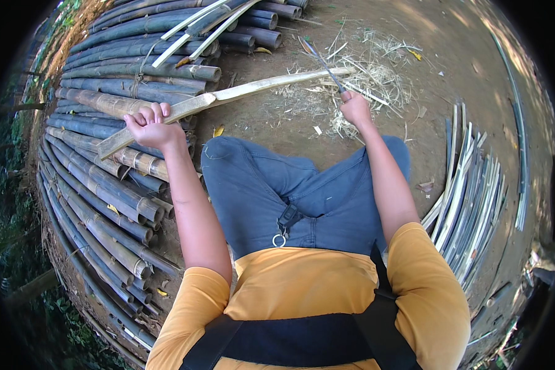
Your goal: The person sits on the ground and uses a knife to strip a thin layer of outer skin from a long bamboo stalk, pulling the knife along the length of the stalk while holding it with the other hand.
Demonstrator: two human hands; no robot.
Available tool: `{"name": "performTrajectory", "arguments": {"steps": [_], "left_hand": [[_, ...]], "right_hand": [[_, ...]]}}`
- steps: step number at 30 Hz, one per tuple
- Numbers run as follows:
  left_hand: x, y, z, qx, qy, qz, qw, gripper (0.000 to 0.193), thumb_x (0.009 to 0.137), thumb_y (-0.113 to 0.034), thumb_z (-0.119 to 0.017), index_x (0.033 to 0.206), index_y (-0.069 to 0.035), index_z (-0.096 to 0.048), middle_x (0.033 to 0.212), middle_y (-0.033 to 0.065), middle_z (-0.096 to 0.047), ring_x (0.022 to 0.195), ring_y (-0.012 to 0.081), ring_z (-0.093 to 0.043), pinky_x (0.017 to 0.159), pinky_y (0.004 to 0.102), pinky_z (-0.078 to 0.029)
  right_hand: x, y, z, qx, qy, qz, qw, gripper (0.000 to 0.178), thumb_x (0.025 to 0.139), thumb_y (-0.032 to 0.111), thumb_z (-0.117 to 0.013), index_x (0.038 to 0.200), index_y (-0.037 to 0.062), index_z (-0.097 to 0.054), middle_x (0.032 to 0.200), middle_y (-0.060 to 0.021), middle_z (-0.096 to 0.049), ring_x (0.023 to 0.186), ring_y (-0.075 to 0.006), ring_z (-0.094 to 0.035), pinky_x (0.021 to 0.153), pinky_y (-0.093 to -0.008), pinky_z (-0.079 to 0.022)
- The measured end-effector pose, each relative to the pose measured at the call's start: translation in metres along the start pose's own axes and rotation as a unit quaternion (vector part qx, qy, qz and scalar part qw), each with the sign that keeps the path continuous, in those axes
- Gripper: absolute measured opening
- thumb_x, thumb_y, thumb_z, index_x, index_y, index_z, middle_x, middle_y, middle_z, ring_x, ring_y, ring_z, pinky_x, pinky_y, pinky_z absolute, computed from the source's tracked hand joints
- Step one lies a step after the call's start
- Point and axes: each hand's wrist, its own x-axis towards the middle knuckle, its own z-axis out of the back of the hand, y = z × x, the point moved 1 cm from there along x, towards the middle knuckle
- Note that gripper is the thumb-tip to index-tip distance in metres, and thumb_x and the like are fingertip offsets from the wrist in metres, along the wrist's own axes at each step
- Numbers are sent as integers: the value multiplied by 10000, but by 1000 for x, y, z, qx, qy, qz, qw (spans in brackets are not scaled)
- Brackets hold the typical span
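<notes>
My left hand (154, 127) is closed around the near end of a long, pale split bamboo strip (259, 88). The strip slants up to the right, with a node partway along, and its far end lies over a heap of shavings (370, 77). In my right hand (354, 108) is the handle of a long-bladed knife (324, 63). The blade points up and left, crossing the strip near its far end; whether it touches the strip I cannot tell. The handle is mostly hidden in my fist.
Stacked bamboo poles (105, 179) fill the left side, with a few split pieces (197, 31) on top. To the right lies a bundle of thin strips (468, 197). Longer strips (520, 154) rest on the bare earth (438, 55) farther right. My legs (302, 179) are folded in front.
</notes>
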Motion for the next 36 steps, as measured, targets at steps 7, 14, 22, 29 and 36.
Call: {"name": "performTrajectory", "arguments": {"steps": [7,14,22,29,36], "left_hand": [[1,4,3,2,20,2,1000,412,1064,-378,-313,713,-164,-300,538,-26,-255,471,127,-225,490,304,-288],[-4,2,5,3,20,-2,1000,429,1071,-378,-306,701,-160,-301,533,-21,-259,467,127,-233,485,301,-289],[-3,3,7,5,23,-2,1000,415,1078,-386,-315,725,-169,-290,558,-34,-257,466,114,-243,487,298,-287],[0,-1,8,2,22,-10,1000,406,1075,-387,-314,733,-167,-303,551,-29,-257,469,119,-243,485,297,-288],[0,2,-4,5,19,-2,1000,383,1067,-369,-312,749,-157,-285,573,-15,-261,486,134,-235,491,309,-294]], "right_hand": [[-7,-9,-16,-55,-9,-22,998,246,961,268,-523,1087,133,-685,1120,-178,-705,1056,-375,-675,911,-495,-521],[12,-17,-3,-91,41,-1,995,294,983,313,-522,1170,155,-684,1171,-191,-690,1100,-385,-655,940,-483,-508],[22,-23,1,-115,11,-31,993,273,985,315,-535,1139,155,-693,1128,-174,-708,1092,-352,-668,926,-470,-517],[-1,-19,13,-143,55,46,987,271,980,271,-510,1143,170,-702,1134,-184,-700,1073,-332,-676,934,-468,-519],[27,-62,14,-74,-33,-106,991,339,1018,359,-484,1169,139,-694,1166,-183,-695,1102,-339,-667,946,-461,-512]]}}
